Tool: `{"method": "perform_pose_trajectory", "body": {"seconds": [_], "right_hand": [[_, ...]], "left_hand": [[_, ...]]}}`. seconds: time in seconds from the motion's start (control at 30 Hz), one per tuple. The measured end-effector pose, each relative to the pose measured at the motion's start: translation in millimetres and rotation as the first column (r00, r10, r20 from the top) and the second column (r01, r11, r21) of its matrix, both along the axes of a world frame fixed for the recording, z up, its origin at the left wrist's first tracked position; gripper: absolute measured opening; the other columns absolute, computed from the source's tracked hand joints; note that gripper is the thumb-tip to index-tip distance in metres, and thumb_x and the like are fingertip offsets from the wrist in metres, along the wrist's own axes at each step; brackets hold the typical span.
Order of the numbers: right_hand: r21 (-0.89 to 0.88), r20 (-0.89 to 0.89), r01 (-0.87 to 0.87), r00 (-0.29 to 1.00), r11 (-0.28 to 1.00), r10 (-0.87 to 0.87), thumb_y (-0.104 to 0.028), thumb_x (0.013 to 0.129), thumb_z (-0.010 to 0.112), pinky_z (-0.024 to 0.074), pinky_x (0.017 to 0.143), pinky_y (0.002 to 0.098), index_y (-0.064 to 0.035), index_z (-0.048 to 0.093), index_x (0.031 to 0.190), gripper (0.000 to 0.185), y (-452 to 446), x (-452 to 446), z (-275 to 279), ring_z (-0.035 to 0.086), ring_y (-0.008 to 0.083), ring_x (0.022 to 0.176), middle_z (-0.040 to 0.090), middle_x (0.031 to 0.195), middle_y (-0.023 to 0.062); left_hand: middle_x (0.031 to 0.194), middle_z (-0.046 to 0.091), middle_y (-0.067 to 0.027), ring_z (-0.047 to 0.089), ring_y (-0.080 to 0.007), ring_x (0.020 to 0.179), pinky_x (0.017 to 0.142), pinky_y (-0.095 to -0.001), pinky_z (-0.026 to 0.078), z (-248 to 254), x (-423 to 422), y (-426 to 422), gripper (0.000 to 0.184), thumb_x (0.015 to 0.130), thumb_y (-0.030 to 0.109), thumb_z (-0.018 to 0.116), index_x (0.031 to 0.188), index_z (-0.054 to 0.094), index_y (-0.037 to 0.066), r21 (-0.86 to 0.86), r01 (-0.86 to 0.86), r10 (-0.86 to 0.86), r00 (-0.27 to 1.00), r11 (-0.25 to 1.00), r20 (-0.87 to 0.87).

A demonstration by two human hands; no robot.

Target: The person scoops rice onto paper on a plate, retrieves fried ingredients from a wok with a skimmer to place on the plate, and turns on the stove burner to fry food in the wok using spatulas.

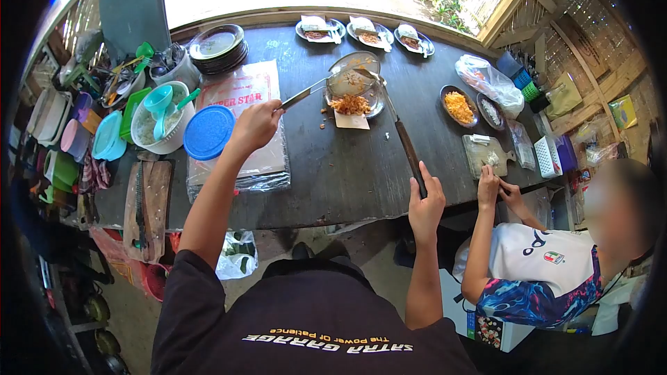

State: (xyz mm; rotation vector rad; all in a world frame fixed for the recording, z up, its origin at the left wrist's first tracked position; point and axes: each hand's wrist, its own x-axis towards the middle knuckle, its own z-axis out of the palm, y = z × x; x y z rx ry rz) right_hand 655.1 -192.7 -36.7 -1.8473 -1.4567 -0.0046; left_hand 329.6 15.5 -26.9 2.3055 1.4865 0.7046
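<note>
My left hand (257, 127) is closed round the handle of a wire strainer (353, 78), which is tilted over a plate (376, 105) in the middle of the dark table. Brown fried food (349, 104) lies on that plate, beside a small square of paper (352, 122). In my right hand (426, 203) is the long dark handle of a spatula (405, 140); its metal end reaches to the strainer's rim. What lies between spatula and strainer mesh is hard to make out.
Three filled plates (411, 40) stand at the back edge. Left are stacked plates (217, 48), wrapping paper (240, 83), a blue lid (209, 132) and a rice tub (161, 117). At right, a co-worker's hands (495, 187) are over a small board (486, 156), near shredded orange food (458, 106).
</note>
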Motion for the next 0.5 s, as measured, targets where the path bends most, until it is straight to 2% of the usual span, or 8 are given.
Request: {"method": "perform_pose_trajectory", "body": {"seconds": [0.5], "right_hand": [[0.018, 0.013, -0.012, 1.0, 1.0, 0.012, -0.011, 0.091, 0.06, 0.0442, 0.067, 0.0381, -0.0104, 0.054, 0.134, 0.043, 2.7, -2.4, 0.9, 0.054, 0.0251, 0.07, 0.051, 0.08, 0.0111]], "left_hand": [[0.084, 0.065, -0.025, 0.063, -0.0426, 0.082, 0.073, -0.0498, 0.047, 2.8, -5.1, 6.1, 0.025, 0.093, 0.024, 0.052, 0.096, 0.063, 0.002, 0.0, -0.002, 0.002, 1.0, 1.0, 0.001]]}}
